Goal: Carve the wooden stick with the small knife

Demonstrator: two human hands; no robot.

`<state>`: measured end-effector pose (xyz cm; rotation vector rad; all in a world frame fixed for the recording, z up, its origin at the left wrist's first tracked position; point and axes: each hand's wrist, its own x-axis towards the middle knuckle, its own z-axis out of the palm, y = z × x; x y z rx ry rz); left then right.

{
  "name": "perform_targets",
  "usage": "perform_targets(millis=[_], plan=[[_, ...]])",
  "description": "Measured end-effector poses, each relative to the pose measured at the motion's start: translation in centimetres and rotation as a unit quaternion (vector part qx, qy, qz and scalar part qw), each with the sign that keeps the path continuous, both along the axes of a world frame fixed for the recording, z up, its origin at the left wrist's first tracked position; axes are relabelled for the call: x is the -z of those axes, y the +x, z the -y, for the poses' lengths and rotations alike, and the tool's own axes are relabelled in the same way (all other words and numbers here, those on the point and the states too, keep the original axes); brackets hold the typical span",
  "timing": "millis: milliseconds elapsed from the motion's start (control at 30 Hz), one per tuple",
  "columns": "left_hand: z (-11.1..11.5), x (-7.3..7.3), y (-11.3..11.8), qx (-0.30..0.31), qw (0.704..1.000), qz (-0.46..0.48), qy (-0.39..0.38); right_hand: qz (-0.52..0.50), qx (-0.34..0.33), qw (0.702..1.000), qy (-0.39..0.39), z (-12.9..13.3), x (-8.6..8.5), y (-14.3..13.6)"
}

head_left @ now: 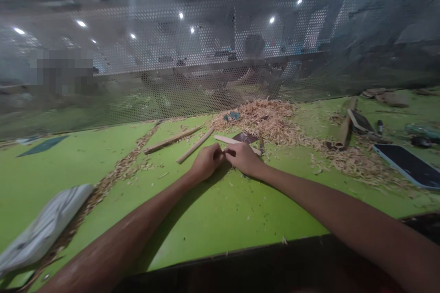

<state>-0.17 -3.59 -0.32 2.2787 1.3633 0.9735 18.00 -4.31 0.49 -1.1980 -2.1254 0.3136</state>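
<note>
My left hand (206,161) and my right hand (242,158) meet over the green tabletop (213,219), fingertips pinched close together. Whatever lies between the fingers is too small and hidden to make out. Just beyond my right hand lies a pale smooth wooden stick (223,139), partly covered by that hand. A dark flat piece (245,137) is behind it. To the left of my left hand rest another pale stick (195,145) and a rougher brown stick (173,140).
Wood shavings (268,116) are heaped at the back and trail rightward. A smartphone (409,165) lies at right, near a brown wooden piece (345,128). At left are a white striped cloth-like item (48,226) and a dark green sheet (43,145). A perforated screen (192,64) borders the back, with people behind it.
</note>
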Motion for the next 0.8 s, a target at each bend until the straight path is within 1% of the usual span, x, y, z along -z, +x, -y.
perform_targets(millis=[233,367,667,800], plan=[[0.23,-0.38,0.11,-0.012,1.0,0.01,0.016,-0.046,0.002,0.998,-0.036,-0.11,-0.2,0.19],[0.14,-0.39,0.12,-0.004,1.0,0.006,0.011,-0.04,0.004,0.999,-0.032,-0.11,-0.31,0.19],[0.27,-0.55,0.22,-0.008,1.0,-0.002,0.011,-0.038,-0.009,0.999,-0.025,-0.01,-0.43,0.3],[0.05,-0.37,0.14,-0.017,1.0,0.004,0.012,-0.028,-0.007,0.999,-0.016,0.09,-0.4,0.24]])
